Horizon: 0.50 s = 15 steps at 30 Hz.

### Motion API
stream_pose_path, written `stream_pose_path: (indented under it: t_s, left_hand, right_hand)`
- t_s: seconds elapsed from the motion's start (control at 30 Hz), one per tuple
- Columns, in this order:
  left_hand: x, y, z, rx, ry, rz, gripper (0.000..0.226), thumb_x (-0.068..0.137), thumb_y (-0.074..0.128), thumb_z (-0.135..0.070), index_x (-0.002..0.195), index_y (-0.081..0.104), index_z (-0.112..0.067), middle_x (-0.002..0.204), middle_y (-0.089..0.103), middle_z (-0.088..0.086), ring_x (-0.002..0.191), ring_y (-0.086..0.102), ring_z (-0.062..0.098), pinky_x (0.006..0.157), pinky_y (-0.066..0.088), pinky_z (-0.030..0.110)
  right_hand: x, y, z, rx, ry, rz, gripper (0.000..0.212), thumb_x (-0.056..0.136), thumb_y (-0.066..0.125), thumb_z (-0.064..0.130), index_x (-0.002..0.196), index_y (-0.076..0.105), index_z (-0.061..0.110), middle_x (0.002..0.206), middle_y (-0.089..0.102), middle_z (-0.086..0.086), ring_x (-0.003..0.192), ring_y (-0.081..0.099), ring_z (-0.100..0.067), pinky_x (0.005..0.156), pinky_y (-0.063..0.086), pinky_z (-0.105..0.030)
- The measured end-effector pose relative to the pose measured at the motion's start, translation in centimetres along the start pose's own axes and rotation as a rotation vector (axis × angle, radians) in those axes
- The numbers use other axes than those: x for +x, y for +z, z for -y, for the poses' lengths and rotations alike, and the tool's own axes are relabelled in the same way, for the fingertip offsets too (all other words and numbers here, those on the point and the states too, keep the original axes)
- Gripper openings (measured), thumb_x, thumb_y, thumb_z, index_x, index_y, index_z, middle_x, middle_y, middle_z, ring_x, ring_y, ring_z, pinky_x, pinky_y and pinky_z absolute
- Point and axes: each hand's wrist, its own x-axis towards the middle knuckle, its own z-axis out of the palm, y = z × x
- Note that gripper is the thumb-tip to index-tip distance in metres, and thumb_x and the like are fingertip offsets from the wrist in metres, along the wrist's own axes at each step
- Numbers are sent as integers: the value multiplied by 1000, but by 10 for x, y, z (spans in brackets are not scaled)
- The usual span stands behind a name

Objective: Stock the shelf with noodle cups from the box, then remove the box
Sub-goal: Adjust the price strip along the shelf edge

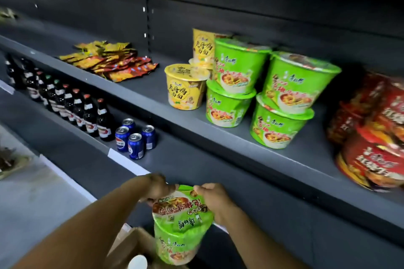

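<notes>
A green noodle cup (180, 223) is held in front of me, below the shelf edge, lid tilted toward the camera. My left hand (156, 185) grips its rim on the left and my right hand (215, 197) grips the rim on the right. Under the cup sits the open cardboard box (129, 247), with a pale round shape showing inside. On the grey shelf (218, 124) stand two stacks of green noodle cups (231, 85) (286, 102), each two high. Yellow noodle cups (185, 87) stand to their left.
Red noodle cups (373, 137) are piled at the shelf's right end. Flat snack packets (111, 61) lie at its left. On the lower shelf stand a row of dark bottles (65, 102) and several blue cans (135, 137). White price labels line the shelf edges.
</notes>
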Motion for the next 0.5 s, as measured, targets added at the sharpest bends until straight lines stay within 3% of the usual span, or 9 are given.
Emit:
stream_pose_path:
  t_s: [0.07, 0.17, 0.27, 0.4, 0.5]
  left_hand:
    - [-14, -6, -19, 14, 28, 88, 51, 93, 42, -58, 82, 59, -12, 67, 56, -1, 50, 51, 9, 45, 40, 15]
    - [-32, -18, -45, -16, 113, 149, 56, 87, 53, -61, 113, 62, -12, 103, 64, 2, 84, 63, 14, 66, 55, 23]
    - [-58, -30, -72, -101, 198, 120, 50, 84, 61, -56, 111, 61, -14, 106, 66, 1, 95, 65, 18, 73, 56, 29]
    - [-89, -53, -92, -303, 138, 409, 50, 87, 56, -58, 114, 63, -18, 117, 68, 7, 110, 63, 28, 98, 47, 51]
    - [-111, -67, -100, -317, 146, 468, 53, 89, 49, -59, 120, 60, -18, 123, 65, 9, 112, 61, 30, 95, 49, 52]
  right_hand:
    - [-15, -22, 14, 18, -48, 10, 26, 94, 57, 16, 68, 58, 12, 71, 61, -7, 59, 57, -14, 56, 46, -22]
    - [-36, -47, 34, 13, -122, 9, 24, 93, 59, 14, 69, 57, 12, 67, 59, -3, 58, 53, -11, 58, 44, -24]
    - [-61, -67, 57, 68, -175, 73, 18, 92, 60, 12, 75, 61, 8, 67, 63, -7, 55, 58, -13, 58, 48, -24]
    - [-90, -88, 93, 69, -256, 142, 14, 91, 62, 12, 78, 65, 8, 63, 68, -3, 54, 63, -12, 59, 52, -26]
    - [-106, -100, 117, -40, -324, 153, 9, 90, 63, 13, 83, 65, 9, 63, 69, 1, 56, 64, -8, 59, 53, -24]
